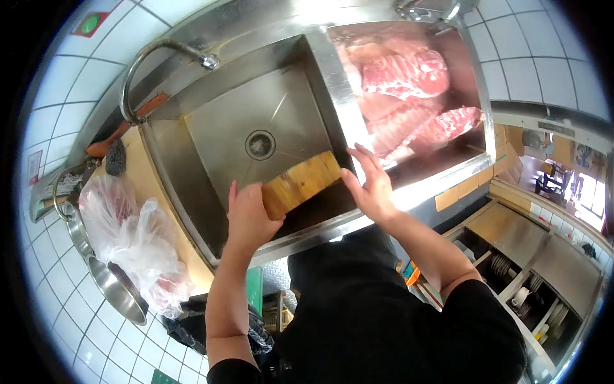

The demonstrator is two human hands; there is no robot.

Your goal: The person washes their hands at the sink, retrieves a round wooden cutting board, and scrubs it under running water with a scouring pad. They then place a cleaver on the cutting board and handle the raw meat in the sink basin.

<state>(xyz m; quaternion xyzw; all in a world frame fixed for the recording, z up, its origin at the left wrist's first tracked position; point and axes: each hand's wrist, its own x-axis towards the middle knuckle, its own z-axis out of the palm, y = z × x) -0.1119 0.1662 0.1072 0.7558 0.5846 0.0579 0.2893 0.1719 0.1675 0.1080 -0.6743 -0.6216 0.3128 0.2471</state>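
A thick yellow-brown wooden block (302, 184), perhaps a chopping board seen on edge, is tilted over the near side of the steel sink (211, 128). My left hand (248, 214) is wrapped round its left end. At the other end, my right hand (371, 185) has its fingers spread, with the thumb touching or very near the wood. The fingers of that hand reach over the divider beside a second basin (441, 163), where several large pieces of raw ribbed meat (403, 73) lie in reddish water.
A curved faucet (137, 70) arches over the sink's far left corner. Clear plastic bags (144, 233) sit on a wooden ledge at left, above a metal bowl (118, 291). Cabinets with stacked dishes (502, 265) stand at right.
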